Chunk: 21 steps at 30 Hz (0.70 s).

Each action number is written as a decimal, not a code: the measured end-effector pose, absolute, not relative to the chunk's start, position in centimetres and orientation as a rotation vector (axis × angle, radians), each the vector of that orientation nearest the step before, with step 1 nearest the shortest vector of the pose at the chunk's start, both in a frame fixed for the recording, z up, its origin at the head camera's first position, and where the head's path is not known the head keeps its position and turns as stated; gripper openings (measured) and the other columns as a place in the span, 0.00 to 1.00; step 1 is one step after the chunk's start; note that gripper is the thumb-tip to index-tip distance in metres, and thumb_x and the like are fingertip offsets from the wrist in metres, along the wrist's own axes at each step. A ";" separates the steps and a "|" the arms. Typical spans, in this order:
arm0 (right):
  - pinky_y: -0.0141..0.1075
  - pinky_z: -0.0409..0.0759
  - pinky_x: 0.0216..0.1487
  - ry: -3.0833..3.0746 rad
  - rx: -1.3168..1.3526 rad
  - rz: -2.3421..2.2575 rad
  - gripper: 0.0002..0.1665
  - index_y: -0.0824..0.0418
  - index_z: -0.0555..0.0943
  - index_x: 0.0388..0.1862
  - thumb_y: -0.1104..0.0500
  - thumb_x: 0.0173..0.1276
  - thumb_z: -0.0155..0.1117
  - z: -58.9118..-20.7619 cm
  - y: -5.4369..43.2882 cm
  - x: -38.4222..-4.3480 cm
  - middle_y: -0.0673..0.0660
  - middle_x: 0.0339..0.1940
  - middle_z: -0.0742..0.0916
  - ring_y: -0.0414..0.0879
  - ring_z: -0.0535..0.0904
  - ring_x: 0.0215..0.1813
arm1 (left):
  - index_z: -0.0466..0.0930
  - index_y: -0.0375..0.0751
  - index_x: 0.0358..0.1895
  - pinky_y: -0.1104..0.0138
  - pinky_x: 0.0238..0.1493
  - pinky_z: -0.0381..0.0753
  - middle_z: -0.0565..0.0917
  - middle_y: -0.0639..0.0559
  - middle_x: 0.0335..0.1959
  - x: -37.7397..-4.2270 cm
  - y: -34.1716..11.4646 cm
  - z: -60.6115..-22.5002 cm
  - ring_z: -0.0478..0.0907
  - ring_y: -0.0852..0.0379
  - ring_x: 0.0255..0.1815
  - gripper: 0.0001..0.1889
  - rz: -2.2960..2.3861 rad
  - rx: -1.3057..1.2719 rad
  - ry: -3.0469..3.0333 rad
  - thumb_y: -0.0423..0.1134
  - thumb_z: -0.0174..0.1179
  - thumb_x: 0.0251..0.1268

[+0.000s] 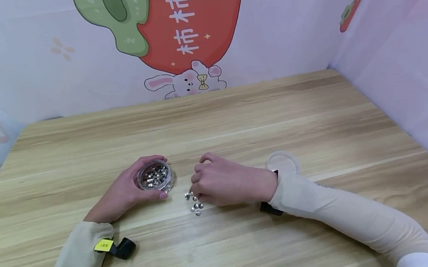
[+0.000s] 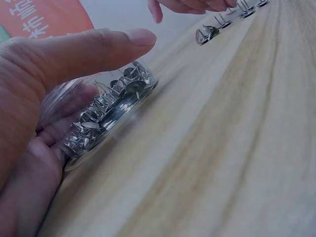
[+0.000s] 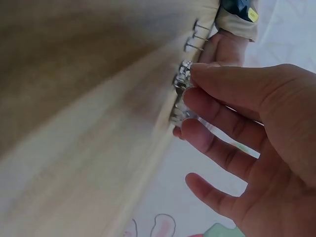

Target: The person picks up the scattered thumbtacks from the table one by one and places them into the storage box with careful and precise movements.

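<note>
My left hand (image 1: 130, 185) holds a round, clear plastic container (image 1: 155, 176) that stands uncovered on the table. Silver thumbtacks (image 2: 106, 106) fill part of it, seen through its wall in the left wrist view. To its right, several loose thumbtacks (image 1: 196, 207) lie on the wood, some with their pins pointing up. Over these is my right hand (image 1: 226, 181), palm side down. In the right wrist view its thumb (image 3: 222, 81) and bent index finger come up to a small cluster of tacks (image 3: 182, 74). Whether they pinch one cannot be made out.
A clear round lid (image 1: 283, 162) lies on the wooden table (image 1: 213, 121) beyond my right wrist, partly covered by the sleeve. Black straps (image 1: 123, 248) hang at the wrists. Printed cloth (image 1: 284, 27) stands behind the table and along its right side.
</note>
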State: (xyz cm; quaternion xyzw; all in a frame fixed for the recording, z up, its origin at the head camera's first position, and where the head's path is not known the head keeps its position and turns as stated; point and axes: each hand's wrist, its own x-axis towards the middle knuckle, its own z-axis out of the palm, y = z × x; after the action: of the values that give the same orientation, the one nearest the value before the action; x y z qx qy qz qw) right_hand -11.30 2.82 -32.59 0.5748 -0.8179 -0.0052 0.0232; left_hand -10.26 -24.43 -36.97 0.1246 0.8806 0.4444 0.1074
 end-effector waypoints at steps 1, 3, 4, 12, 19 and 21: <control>0.43 0.69 0.64 -2.536 1.770 -0.004 0.08 0.45 0.85 0.32 0.56 0.68 0.60 -32.4 2.9 -11.3 0.40 0.29 0.84 0.39 0.75 0.36 | 0.66 0.70 0.66 0.52 0.67 0.61 0.73 0.72 0.61 -10.3 -24.4 -37.0 0.70 0.63 0.64 0.44 1.308 0.367 2.591 0.53 0.78 0.40; 0.43 0.69 0.64 -2.547 1.747 0.027 0.08 0.46 0.85 0.33 0.57 0.68 0.60 -32.1 3.0 -11.4 0.40 0.30 0.85 0.40 0.76 0.37 | 0.66 0.69 0.66 0.52 0.67 0.61 0.73 0.72 0.61 -10.3 -24.4 -37.0 0.70 0.63 0.64 0.44 1.316 0.365 2.586 0.53 0.79 0.40; 0.43 0.68 0.64 -2.561 1.733 0.048 0.07 0.47 0.84 0.34 0.58 0.68 0.60 -31.9 3.0 -11.5 0.41 0.31 0.84 0.40 0.76 0.38 | 0.66 0.69 0.66 0.51 0.67 0.61 0.73 0.72 0.61 -10.3 -24.4 -37.0 0.69 0.63 0.64 0.44 1.315 0.366 2.586 0.53 0.79 0.40; 0.43 0.68 0.66 -2.596 1.628 0.049 0.06 0.48 0.84 0.37 0.54 0.72 0.59 -29.8 -0.5 -12.8 0.43 0.36 0.85 0.39 0.79 0.45 | 0.63 0.74 0.66 0.48 0.66 0.63 0.73 0.66 0.64 -10.3 -24.7 -37.1 0.69 0.57 0.65 0.44 1.265 0.358 2.599 0.54 0.77 0.43; 0.42 0.69 0.66 -2.558 1.563 -0.027 0.14 0.50 0.83 0.51 0.53 0.75 0.52 -29.4 -4.0 -13.8 0.45 0.42 0.86 0.40 0.81 0.48 | 0.65 0.75 0.62 0.50 0.66 0.61 0.71 0.64 0.64 -10.3 -24.7 -36.9 0.66 0.57 0.65 0.38 1.250 0.309 2.578 0.55 0.75 0.45; 0.43 0.67 0.68 -2.569 1.548 -0.015 0.18 0.49 0.79 0.59 0.49 0.73 0.55 -29.4 -4.1 -13.9 0.46 0.51 0.85 0.42 0.79 0.55 | 0.64 0.74 0.64 0.50 0.67 0.60 0.71 0.65 0.65 -10.3 -24.6 -36.9 0.66 0.58 0.65 0.40 1.278 0.312 2.564 0.55 0.76 0.45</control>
State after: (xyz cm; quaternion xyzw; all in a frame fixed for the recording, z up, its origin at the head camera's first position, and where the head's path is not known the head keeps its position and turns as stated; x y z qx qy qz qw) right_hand -13.86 -4.14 -29.40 0.5147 -0.8544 -0.0049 0.0710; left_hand -10.32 -24.59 -36.95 0.1073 0.8822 0.4397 0.1296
